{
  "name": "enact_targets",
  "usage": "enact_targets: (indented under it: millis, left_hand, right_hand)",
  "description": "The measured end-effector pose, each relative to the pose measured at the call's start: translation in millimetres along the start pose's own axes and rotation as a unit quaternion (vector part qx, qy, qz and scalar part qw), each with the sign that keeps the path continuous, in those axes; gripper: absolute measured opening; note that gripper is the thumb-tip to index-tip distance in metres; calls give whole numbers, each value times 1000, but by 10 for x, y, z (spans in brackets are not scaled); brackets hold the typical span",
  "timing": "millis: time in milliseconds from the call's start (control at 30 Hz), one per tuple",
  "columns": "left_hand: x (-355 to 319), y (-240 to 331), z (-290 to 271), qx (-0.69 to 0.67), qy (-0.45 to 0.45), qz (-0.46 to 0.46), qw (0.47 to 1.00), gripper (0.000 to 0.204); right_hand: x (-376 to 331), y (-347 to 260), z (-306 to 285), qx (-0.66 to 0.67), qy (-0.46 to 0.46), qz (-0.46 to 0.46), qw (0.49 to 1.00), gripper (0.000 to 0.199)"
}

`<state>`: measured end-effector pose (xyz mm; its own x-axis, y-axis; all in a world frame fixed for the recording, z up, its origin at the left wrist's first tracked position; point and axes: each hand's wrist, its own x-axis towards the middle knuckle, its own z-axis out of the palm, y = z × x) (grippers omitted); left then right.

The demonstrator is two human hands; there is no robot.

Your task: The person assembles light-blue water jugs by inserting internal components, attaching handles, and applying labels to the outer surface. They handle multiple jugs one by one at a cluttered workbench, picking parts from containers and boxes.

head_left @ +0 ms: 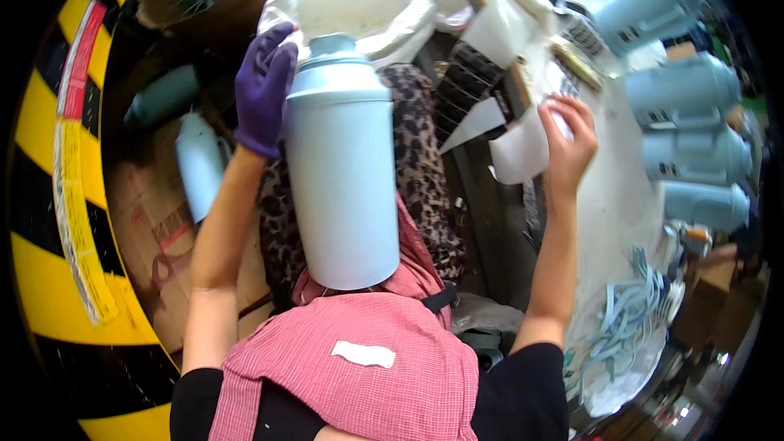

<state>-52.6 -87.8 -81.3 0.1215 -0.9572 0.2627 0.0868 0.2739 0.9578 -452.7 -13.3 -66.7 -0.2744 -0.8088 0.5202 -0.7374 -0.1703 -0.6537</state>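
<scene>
Pink apron (pixel 408 392) cloth comes first, close up. On the right runs the long, pale worktop (pixel 621 204), with four blue jugs (pixel 682 94) lined up on it. One big blue flask (pixel 345 180) rests over the spotty legs (pixel 420 139), its bottom by the apron and its top pointing away toward a white bag (pixel 416 20). By the flask's top is the left hand (pixel 265 86) in a purple glove (pixel 260 126); its fingers are loose and a bit bent, not clenched. The bare right hand (pixel 569 139) pinches a curly white sheet (pixel 521 147), apart from the flask. To do this well, the left hand should stop the flask rolling, and the right fingers should hold just the sheet's edge, gently, so it doesn't crumple or fold onto itself.
</scene>
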Motion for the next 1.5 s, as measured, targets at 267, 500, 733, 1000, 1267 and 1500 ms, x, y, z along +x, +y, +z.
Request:
enact_targets:
  millis: [267,500,733,1000,1267,1500]
  left_hand:
    - [-880,525,4,207,-51,119,970,54]
    - [-799,554,-142,273,-113,81,952,24]
    - [-636,297,-127,459,-29,172,871,19]
    - [-610,351,-99,525,-16,180,832,19]
    - [-753,-48,-769,510,-88,-66,853,39]
    - [-667,-241,-164,313,-141,191,920,62]
  right_hand:
    - [-539,-1522,578,442,-277,177,834,14]
    - [-634,-1675,1085,423,-230,221,848,15]
    - [-615,-1668,1332,269,-197,162,928,21]
    - [-526,-1713,1383,215,-205,110,948,22]
    - [-521,-1362,1316,454,-225,270,819,63]
    - [-721,-1168,1232,317,-237,130,909,55]
